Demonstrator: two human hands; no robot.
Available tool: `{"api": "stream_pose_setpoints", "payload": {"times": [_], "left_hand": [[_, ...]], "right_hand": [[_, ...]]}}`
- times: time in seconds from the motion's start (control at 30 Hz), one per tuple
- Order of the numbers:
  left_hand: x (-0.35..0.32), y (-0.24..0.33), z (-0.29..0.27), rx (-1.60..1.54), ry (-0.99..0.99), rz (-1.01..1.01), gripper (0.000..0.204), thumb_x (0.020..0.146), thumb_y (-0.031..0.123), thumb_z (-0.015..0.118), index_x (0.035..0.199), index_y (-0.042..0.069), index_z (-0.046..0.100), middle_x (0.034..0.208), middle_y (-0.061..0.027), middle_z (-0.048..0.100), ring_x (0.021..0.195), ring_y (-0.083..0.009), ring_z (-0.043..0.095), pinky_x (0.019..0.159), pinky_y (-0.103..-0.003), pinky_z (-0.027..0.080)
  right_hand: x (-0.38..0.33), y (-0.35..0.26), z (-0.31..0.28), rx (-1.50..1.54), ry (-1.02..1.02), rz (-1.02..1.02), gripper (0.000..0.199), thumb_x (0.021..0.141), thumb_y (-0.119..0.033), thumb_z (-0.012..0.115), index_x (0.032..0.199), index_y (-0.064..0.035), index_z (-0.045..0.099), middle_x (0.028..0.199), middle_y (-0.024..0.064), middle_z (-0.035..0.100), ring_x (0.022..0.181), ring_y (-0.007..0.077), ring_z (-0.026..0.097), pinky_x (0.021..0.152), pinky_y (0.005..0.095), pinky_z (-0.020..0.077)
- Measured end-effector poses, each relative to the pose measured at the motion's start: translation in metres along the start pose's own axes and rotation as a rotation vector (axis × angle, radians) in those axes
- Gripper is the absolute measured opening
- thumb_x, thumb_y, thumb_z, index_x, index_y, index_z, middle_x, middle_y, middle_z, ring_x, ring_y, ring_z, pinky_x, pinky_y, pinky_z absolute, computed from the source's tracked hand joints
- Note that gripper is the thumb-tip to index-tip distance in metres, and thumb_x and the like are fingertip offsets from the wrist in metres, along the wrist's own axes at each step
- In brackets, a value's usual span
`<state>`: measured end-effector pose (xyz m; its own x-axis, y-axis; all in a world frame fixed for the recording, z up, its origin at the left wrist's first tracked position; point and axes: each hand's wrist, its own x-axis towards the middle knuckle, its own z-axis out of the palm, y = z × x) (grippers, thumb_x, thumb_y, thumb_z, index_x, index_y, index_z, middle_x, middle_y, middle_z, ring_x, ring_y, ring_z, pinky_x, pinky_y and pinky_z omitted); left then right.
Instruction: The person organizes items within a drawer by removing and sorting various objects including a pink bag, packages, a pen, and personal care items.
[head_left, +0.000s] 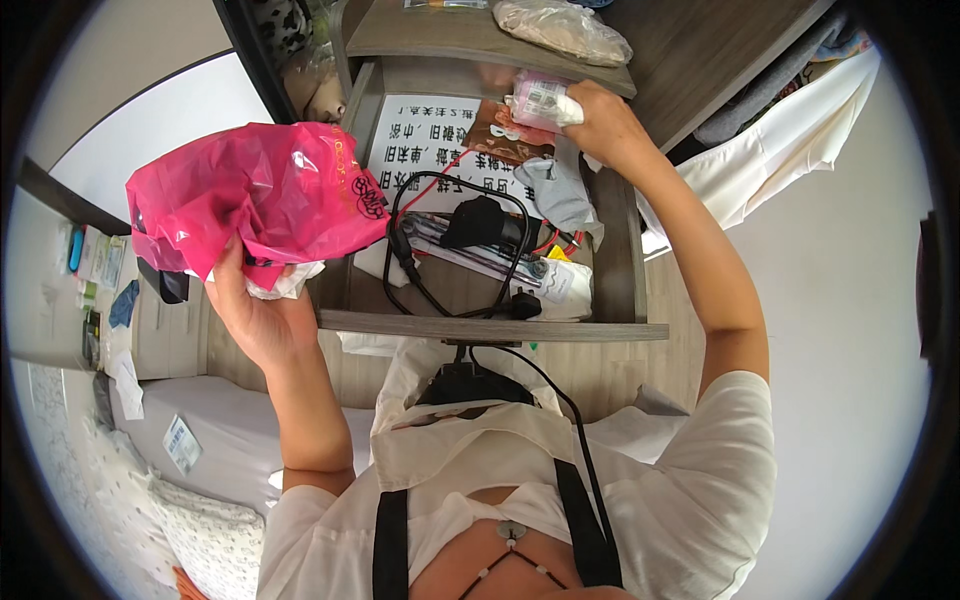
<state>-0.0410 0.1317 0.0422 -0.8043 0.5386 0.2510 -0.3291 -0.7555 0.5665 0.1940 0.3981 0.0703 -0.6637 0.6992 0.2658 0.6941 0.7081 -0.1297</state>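
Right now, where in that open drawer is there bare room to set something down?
Hardly any bare room. The drawer is crowded: black cable loop, grey cloth, white packet. The only flat patch is the printed sheet, between the left wall and brown packet.

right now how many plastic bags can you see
2: a pink plastic bag held in the left hand, and a clear bag on the desktop above the drawer. Others may be hidden.

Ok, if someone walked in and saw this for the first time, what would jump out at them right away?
The crumpled bright pink plastic bag, held up in the left hand at the left of the view, draws the eye first. Next comes the open wooden drawer in the middle, cluttered with a black cable, papers and cloth. At its far end the right hand grips a small pink packet.
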Motion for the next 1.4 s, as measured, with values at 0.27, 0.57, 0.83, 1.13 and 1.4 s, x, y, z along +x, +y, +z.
{"api": "stream_pose_setpoints", "payload": {"times": [0.27,0.57,0.83,1.13,1.4], "left_hand": [[-0.001,0.0,0.001,0.086,0.034,0.044,0.032,0.082,0.009,0.051,0.111,-0.002,0.047,0.109,-0.0118,0.054,0.1,-0.0215,0.054,0.087,-0.035,0.043],[-0.003,0.001,0.001,0.139,0.014,0.061,0.035,0.082,0.009,0.052,0.114,-0.002,0.045,0.11,-0.0116,0.053,0.101,-0.0208,0.054,0.088,-0.035,0.043],[-0.003,-0.001,0.003,0.152,-0.033,0.091,0.037,0.081,0.009,0.053,0.116,-0.002,0.043,0.111,-0.0116,0.052,0.101,-0.0206,0.053,0.088,-0.034,0.042],[-0.003,-0.002,0.001,0.139,-0.051,0.111,0.035,0.082,0.01,0.052,0.114,-0.001,0.046,0.113,-0.0116,0.053,0.104,-0.023,0.053,0.089,-0.037,0.043],[-0.003,-0.002,0.002,0.163,-0.066,0.126,0.036,0.082,0.01,0.053,0.115,-0.001,0.045,0.112,-0.012,0.053,0.104,-0.0233,0.053,0.089,-0.038,0.043]], "right_hand": [[-0.005,-0.017,0.024,-0.225,-0.589,0.064,0.054,0.069,-0.044,0.065,0.102,-0.0016,0.058,0.102,0.0164,0.061,0.095,0.0303,0.059,0.081,0.0376,0.0468],[0.003,-0.028,0.048,-0.54,-0.432,-0.11,0.023,0.071,-0.023,0.06,0.087,-0.0061,0.065,0.089,0.0118,0.065,0.086,0.0248,0.063,0.073,0.0351,0.05],[0.02,0.001,0.026,-0.367,-0.171,0.011,0.018,0.07,-0.016,0.059,0.087,-0.0157,0.066,0.082,0.0114,0.065,0.078,0.0272,0.064,0.068,0.0389,0.0502],[-0.009,-0.007,0.032,-0.244,-0.43,-0.115,0.034,0.072,-0.017,0.06,0.106,-0.0174,0.059,0.096,0.0125,0.061,0.087,0.0297,0.061,0.074,0.0408,0.0493],[-0.029,-0.015,0.032,-0.131,-0.518,-0.107,0.048,0.069,-0.022,0.065,0.111,-0.0055,0.05,0.105,0.0181,0.057,0.102,0.0326,0.053,0.084,0.0416,0.0439]]}}
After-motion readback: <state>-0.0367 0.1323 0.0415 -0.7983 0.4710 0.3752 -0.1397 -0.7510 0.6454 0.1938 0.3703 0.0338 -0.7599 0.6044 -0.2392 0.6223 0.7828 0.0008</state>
